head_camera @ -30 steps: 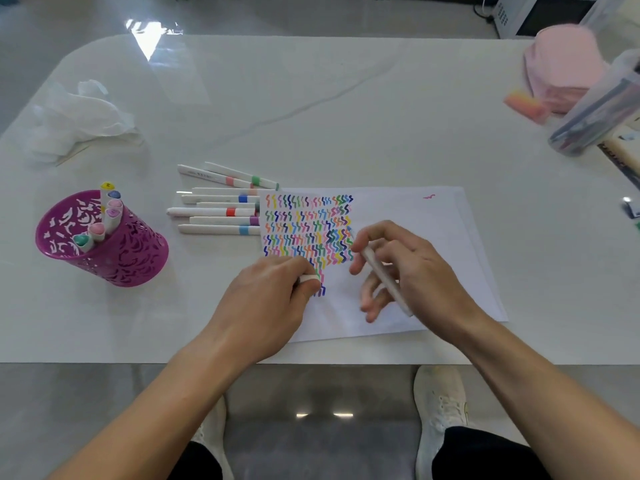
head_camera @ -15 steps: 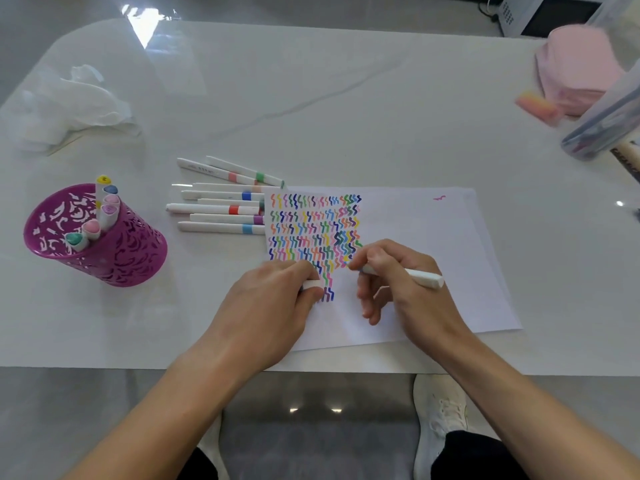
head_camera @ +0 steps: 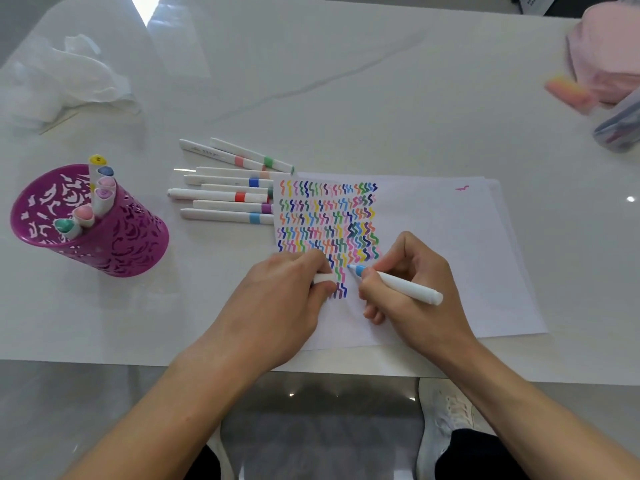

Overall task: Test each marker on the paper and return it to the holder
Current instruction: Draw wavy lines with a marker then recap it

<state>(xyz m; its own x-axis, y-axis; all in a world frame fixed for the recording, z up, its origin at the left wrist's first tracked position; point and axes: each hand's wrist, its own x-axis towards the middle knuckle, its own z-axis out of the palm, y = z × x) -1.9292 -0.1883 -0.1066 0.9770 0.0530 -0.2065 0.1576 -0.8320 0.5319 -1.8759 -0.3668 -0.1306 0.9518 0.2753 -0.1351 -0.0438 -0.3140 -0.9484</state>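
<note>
Head view, single camera, looking down over both forearms.

1. The right hand holds a white marker with a light-blue tip in a writing grip, thumb and fingers closed round the front of the barrel. The tail end points right and slightly toward me.
2. The tip is down at a white sheet of paper, just right of the lowest squiggles. I cannot confirm actual contact.
3. The left hand rests on the near-left part of the sheet, with its fingers curled round a short white cap. Only the end of the cap shows.
4. The left portion of the sheet carries rows of multicoloured squiggles. A lone pink mark sits near the far-right corner.
5. A purple perforated metal holder stands well left of the paper on the white marble-pattern table. Several capped markers lean inside it (cap colours include yellow, blue, pink, lilac and green).
6. A batch of white markers with coloured bands lies flat between holder and paper. Their right ends are at the sheet's left edge.

Other items:
- Crumpled white plastic wrap lies at the far left.
- At the far right are a pink fabric item, a blurred orange-pink block and a clear case of pens.
- A white shoe shows below the table's near edge.
</note>
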